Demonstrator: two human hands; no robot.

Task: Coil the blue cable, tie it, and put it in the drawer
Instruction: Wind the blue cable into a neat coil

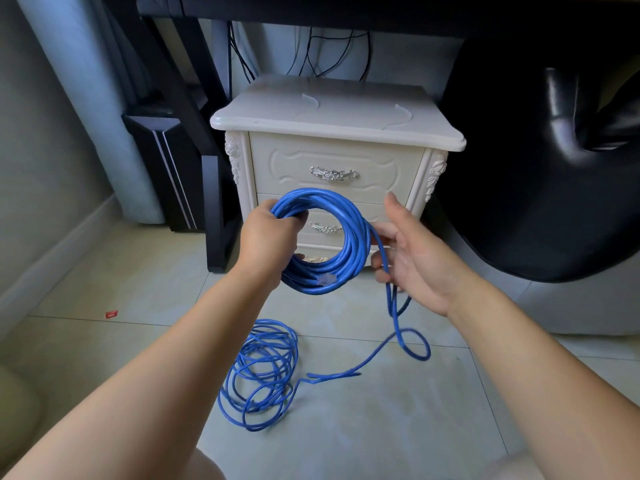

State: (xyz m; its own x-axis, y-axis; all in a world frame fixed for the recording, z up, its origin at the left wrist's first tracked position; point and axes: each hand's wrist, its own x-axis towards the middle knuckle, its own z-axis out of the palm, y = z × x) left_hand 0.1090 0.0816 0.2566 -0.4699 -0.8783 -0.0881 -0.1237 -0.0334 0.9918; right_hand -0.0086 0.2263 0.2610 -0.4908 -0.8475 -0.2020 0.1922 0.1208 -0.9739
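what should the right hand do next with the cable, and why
Probably sweep the right hand toward the left hand to lay another loop onto the coil it grips. The right hand holds the loose strand, and a pile of cable lies uncoiled on the floor.

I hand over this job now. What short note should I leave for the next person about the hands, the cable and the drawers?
Left hand: grips the wound coil of thin blue network cable in front of the white carved bedside cabinet.
Right hand: fingers curl round the free strand running down to the floor.
Done: several turns are coiled.
Left: a loose heap of cable lies on the tiled floor. Wind it, tie the coil, open one of the drawers (both closed) and put it in.
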